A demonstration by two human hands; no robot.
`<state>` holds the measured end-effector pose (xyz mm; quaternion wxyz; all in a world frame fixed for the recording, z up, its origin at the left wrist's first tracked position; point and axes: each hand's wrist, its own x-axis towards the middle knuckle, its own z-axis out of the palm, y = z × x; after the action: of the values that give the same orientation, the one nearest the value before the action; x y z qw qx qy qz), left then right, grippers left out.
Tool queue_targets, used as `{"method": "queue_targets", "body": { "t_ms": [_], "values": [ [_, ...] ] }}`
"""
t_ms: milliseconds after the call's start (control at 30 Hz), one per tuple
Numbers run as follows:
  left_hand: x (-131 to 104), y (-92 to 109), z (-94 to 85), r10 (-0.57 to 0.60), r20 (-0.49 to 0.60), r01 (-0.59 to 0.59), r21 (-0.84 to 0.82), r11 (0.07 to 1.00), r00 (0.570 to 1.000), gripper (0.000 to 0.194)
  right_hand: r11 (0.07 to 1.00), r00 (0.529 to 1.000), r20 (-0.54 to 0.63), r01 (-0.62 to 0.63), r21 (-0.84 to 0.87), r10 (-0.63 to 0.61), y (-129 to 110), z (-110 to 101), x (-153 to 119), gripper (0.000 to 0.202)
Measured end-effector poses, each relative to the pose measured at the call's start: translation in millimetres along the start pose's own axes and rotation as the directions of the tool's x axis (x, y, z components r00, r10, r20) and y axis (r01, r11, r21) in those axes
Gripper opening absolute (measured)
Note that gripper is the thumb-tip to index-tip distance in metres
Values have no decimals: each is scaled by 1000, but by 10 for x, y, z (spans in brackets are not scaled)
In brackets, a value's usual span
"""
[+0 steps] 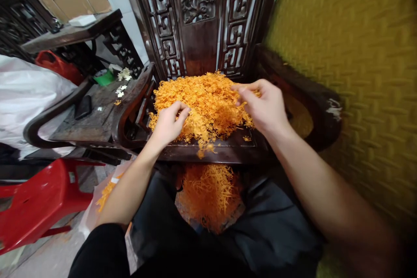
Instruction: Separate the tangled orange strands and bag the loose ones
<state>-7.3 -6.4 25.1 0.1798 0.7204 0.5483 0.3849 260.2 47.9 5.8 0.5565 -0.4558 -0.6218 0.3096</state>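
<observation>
A heap of small orange branching pieces point(202, 95) covers the seat of a dark carved wooden chair point(202, 43). At the heap's left front, my left hand point(171, 122) has thumb and forefinger pinched on a clump of orange pieces point(200, 132), which hangs toward the seat's front edge. Over the heap's right side is my right hand point(260, 102), its thumb and fingers drawn together; whatever they hold is too small to make out against the heap. More orange pieces point(210, 191) lie low between my legs, below the seat edge.
Left of the chair, a dark side table point(94, 126) bears green tape point(104, 77), a black phone point(83, 107) and white pieces point(120, 91). A red plastic stool point(39, 200) and a plastic bag point(94, 204) are at lower left. Yellow woven matting point(352, 52) stands on the right.
</observation>
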Motion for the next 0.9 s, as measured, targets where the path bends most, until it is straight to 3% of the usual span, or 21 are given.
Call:
{"method": "queue_targets", "body": {
  "t_ms": [100, 167, 267, 400, 467, 533, 633, 767, 900],
  "values": [
    [21, 34, 64, -123, -47, 109, -236, 966, 991, 19, 997, 995, 64, -82, -8, 82, -166, 108, -140, 7],
    [21, 48, 106, -184, -45, 157, -348, 924, 982, 23, 997, 991, 116, -67, -32, 70, -256, 146, -201, 14],
    [12, 68, 153, -224, -38, 186, -431, 883, 974, 21, 986, 963, 256, 120, -115, -88, -341, 170, -271, 27],
    [9, 118, 180, -252, -11, 213, -495, 842, 968, 20, 881, 847, 438, 423, -211, -301, -394, 245, -376, 48],
    [10, 150, 184, -236, 12, 208, -522, 827, 972, 21, 828, 796, 502, 505, -242, -339, -400, 298, -418, 67],
    [7, 177, 183, -210, 46, 202, -531, 823, 977, 19, 799, 776, 534, 535, -275, -335, -395, 340, -446, 64],
    [-7, 182, 174, -152, 138, 202, -514, 834, 979, 14, 810, 799, 515, 507, -295, -312, -380, 369, -460, 35],
    [-20, 134, 147, -99, 312, 253, -505, 825, 945, 15, 820, 809, 428, 527, -223, -403, -333, 379, -437, 23],
    [13, 152, 123, -67, 215, 152, -406, 901, 974, 12, 791, 791, 202, 604, -99, -578, -266, 424, -423, 12]
  ]
}}
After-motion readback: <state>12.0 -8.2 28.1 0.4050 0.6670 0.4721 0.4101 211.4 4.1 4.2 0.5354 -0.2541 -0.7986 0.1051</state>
